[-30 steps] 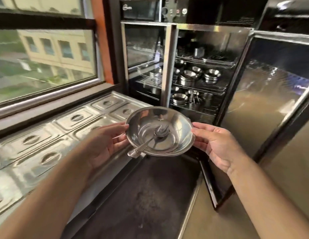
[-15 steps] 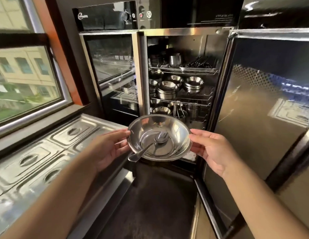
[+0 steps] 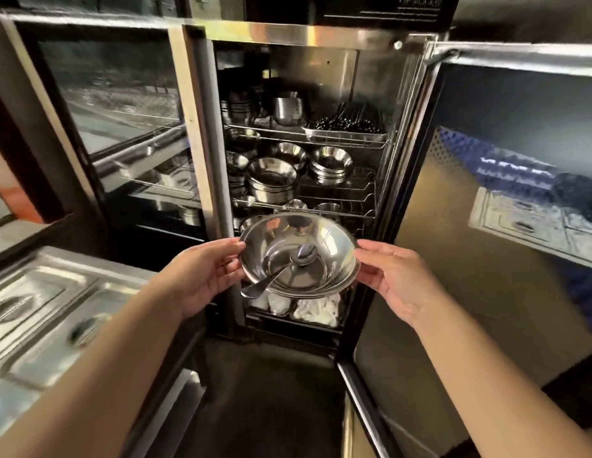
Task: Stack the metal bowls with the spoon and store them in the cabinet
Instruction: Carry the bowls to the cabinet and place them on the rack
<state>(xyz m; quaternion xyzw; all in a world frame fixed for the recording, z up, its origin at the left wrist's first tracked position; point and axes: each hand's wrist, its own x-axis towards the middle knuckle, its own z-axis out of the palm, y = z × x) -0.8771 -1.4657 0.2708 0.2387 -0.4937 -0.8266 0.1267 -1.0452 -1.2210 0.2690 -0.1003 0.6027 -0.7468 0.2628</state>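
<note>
A person holds the stacked metal bowls (image 3: 299, 256) in front of the open cabinet (image 3: 321, 38), at the height of its lower shelves; the left hand (image 3: 202, 276) grips the left rim with the thumb over the edge and the fingers beneath, and the right hand (image 3: 390, 276) pinches the right rim in the same way; both hands are closed on the stack. The spoon (image 3: 281, 269) lies loose inside the top bowl; its long axis runs from the bowl end near the centre down and to the left, the handle tip poking over the near-left rim toward the left hand. The bowls sit mouth up, tipped slightly toward the camera; second and third rims show under the near edge. The stack looks light, stiff and slick, polished steel that gives fingers little purchase; the rim on opposite sides seems the safest hold, and kept level, since a tilt would likely send the spoon sliding out. Behind, wire shelves (image 3: 337, 193) carry further bowls (image 3: 271, 176), with a tray of dark utensils (image 3: 347, 127) higher up; the open door (image 3: 486, 226) stands to the right; lidded steel pans (image 3: 40, 309) fill the desk at left.
</note>
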